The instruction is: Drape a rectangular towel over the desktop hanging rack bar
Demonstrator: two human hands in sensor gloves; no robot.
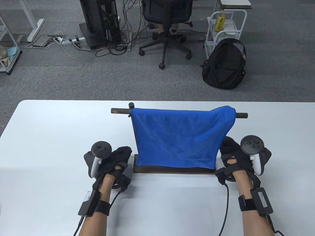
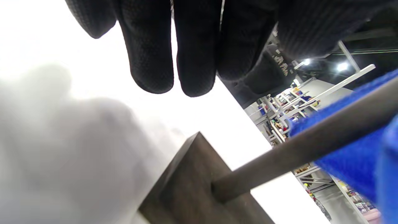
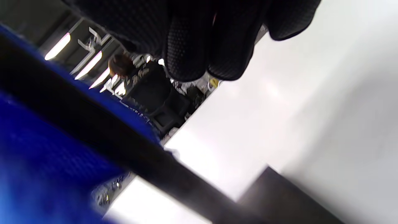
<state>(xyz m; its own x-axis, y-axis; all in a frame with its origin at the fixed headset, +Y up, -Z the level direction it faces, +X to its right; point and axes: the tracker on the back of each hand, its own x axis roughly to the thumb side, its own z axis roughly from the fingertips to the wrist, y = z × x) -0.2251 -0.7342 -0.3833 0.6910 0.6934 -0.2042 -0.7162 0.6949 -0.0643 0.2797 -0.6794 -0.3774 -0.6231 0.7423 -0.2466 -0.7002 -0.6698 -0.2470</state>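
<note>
A blue rectangular towel (image 1: 177,140) hangs over the dark wooden rack's top bar (image 1: 119,111), its front flap reaching down to the rack base (image 1: 172,170). The towel's right end is bunched on the bar. My left hand (image 1: 122,154) rests on the table beside the base's left end and holds nothing. Its fingers (image 2: 152,62) hang free above the base (image 2: 186,193) and post (image 2: 311,146). My right hand (image 1: 227,147) is beside the towel's lower right edge. Its fingers (image 3: 192,46) hold nothing, near the post (image 3: 124,137) and towel (image 3: 40,149).
The rack stands mid-table on a white table (image 1: 49,137). Beyond the far edge, on the floor, are an office chair (image 1: 167,22), a black backpack (image 1: 225,65) and a white cart (image 1: 225,24).
</note>
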